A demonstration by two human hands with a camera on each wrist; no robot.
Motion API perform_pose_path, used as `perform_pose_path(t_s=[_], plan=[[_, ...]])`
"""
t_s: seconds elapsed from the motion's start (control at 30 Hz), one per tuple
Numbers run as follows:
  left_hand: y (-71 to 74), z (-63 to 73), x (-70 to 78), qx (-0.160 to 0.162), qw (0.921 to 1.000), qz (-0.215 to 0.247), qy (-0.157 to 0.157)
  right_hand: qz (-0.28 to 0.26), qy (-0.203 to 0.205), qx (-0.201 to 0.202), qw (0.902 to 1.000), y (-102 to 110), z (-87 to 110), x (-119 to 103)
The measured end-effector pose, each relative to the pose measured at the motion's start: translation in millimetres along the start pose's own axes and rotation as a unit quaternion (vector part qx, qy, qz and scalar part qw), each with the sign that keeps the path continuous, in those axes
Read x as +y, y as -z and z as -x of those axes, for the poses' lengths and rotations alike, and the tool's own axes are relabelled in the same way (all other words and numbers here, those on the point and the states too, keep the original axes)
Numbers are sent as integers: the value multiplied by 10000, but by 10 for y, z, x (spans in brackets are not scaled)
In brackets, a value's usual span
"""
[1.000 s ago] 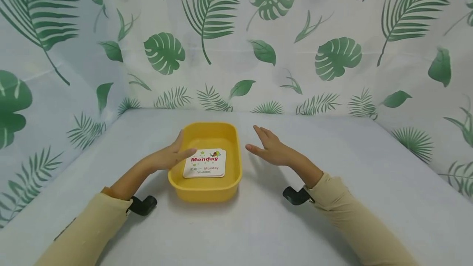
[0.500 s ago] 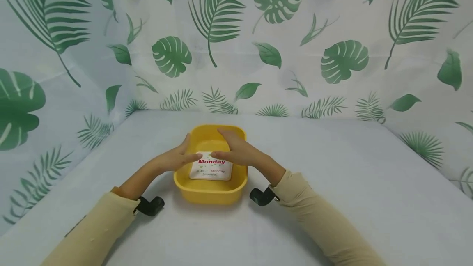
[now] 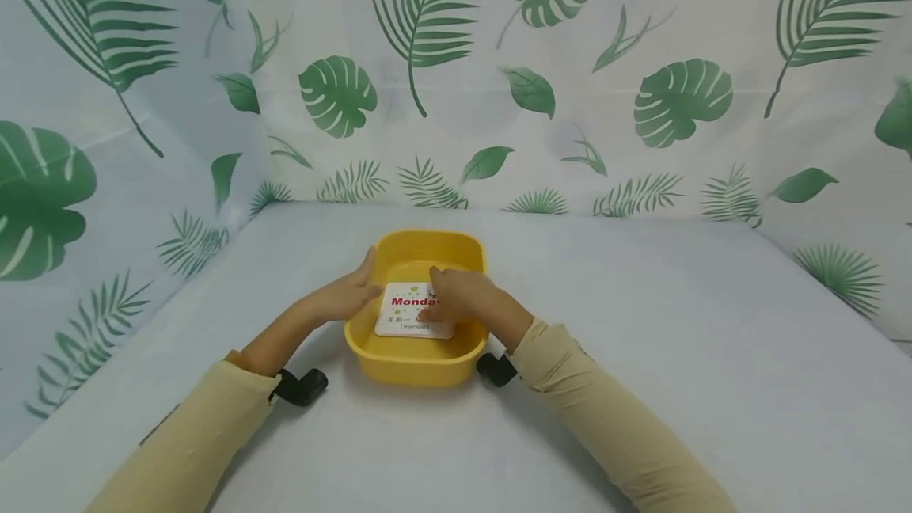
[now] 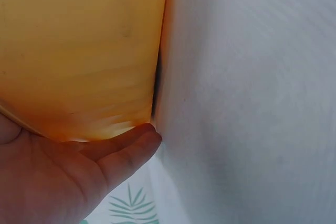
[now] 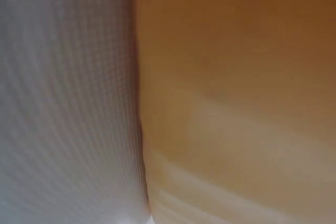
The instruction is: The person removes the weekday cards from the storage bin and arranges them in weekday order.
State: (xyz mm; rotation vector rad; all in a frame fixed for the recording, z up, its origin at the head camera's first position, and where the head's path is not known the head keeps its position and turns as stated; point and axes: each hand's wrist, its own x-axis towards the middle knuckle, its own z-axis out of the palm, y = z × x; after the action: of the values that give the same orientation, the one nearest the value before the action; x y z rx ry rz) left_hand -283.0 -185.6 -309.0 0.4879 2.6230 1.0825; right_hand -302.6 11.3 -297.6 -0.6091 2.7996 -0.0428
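Note:
A yellow plastic tub (image 3: 416, 373) stands on the white-covered table. A white flash card (image 3: 400, 321) printed "Monday" lies inside it, seemingly on top of a stack. My left hand (image 3: 345, 298) grips the tub's left wall, the thumb over the rim and the fingers along the outside. In the left wrist view, those fingers (image 4: 128, 158) reach to the bottom edge of the tub wall (image 4: 79, 51). Over the card's right half is my right hand (image 3: 466, 297), thumb and fingers apart, covering part of the print. Only the tub's outer side (image 5: 236, 77) fills the right wrist view, fingers hidden.
White cloth with green leaf prints (image 3: 456, 93) hangs behind and at both sides of the table (image 3: 641, 323). A black wrist camera (image 3: 305, 388) sits below the left hand, another black wrist camera (image 3: 496, 369) by the tub's right front corner.
My right hand has moved left from beside the tub, over the rim, and down to the card. The left hand stays at the left wall. The view has shifted slightly.

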Motion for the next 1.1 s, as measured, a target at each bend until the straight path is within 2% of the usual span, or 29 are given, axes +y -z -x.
perform_pose_path(t_s=[0.1, 0.17, 0.3, 0.5, 0.73, 0.97, 1.1], plan=[[5, -5, -4, -13, 10000, 1, 29, 486, -91, -257, 9984, -8, 3, -21], [12, -19, 14, 7, 10000, -30, 70, 617, -83, -330, 9975, 5, 11, -18], [29, -30, 41, 41, 9999, -44, 135, 459, -117, -308, 9984, 32, 17, -16], [16, -28, 31, 9, 9998, 14, 201, 127, -205, -60, 9997, 20, 44, -16], [-3, -5, 25, -1, 9998, 32, 194, 383, -31, 305, 9988, -21, 59, -20], [-11, -12, 28, -28, 9997, -8, 231, 672, -152, -88, 9976, -34, 64, -22], [-11, -14, 35, -21, 9997, -14, 223, 550, -54, 74, 9984, -35, 69, -16]])
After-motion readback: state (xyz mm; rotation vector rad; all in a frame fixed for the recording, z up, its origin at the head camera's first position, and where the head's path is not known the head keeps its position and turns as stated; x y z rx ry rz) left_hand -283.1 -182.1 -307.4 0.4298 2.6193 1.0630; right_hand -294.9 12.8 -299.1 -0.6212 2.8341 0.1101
